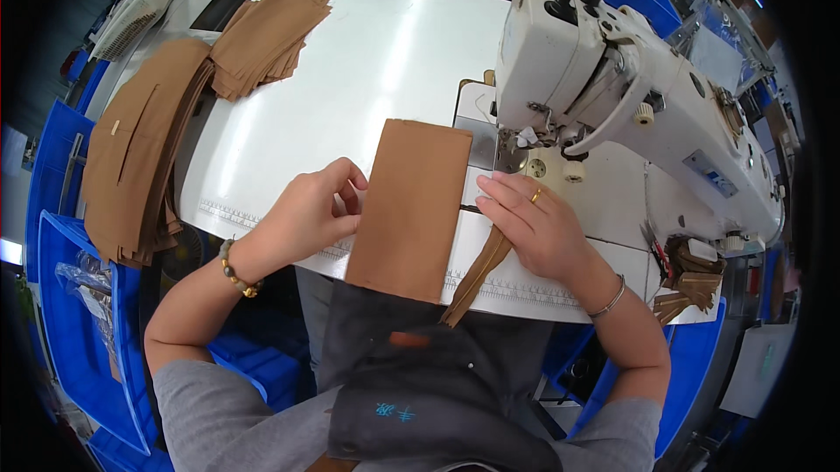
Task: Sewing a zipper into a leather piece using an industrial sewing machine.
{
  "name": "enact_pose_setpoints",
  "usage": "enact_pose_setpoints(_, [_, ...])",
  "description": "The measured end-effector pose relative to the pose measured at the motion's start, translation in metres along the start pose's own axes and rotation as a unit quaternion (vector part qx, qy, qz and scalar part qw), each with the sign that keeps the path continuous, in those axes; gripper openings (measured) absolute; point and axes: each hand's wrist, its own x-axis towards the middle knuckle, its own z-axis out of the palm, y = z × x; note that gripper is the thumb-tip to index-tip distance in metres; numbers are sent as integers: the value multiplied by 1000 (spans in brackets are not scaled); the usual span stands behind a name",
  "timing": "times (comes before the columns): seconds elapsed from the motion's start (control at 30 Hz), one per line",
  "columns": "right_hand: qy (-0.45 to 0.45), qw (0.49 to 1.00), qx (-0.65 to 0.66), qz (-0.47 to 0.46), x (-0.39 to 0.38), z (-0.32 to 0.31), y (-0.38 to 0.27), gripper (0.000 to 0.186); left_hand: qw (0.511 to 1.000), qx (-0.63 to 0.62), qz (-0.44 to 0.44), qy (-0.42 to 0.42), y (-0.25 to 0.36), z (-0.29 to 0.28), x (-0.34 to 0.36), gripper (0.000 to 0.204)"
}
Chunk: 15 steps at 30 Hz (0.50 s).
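A rectangular brown fabric panel (411, 209) lies on the white table, its lower end reaching past the front edge. My left hand (315, 209) is at the panel's left side, fingers loosely curled and apart from the thumb, the tips close to the fabric edge. To the right of the panel, my right hand (534, 223) rests with fingers stretched out flat; its thumb is hidden. From under those fingers a narrow brown zipper strip (477, 278) runs down over the table edge. The white sewing machine (604, 69) stands just beyond my right hand, its needle area above the fingertips.
Stacked brown fabric pieces (131, 139) lie at the left, and a second stack (267, 39) is at the far left. Small scissors (656, 249) and a bundle of brown strips (691, 291) are at the right. Blue bins (96, 332) flank the table (350, 61).
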Motion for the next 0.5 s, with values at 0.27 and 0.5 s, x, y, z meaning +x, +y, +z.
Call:
enact_pose_setpoints(0.27, [-81, 995, -45, -27, -5, -36, -9, 36, 953, 223, 199, -49, 33, 43, 22, 28])
enact_pose_setpoints(0.5, [-54, 995, -75, 38, 0, -4, 8, 36, 929, 250, 236, -138, 59, 58, 61, 27])
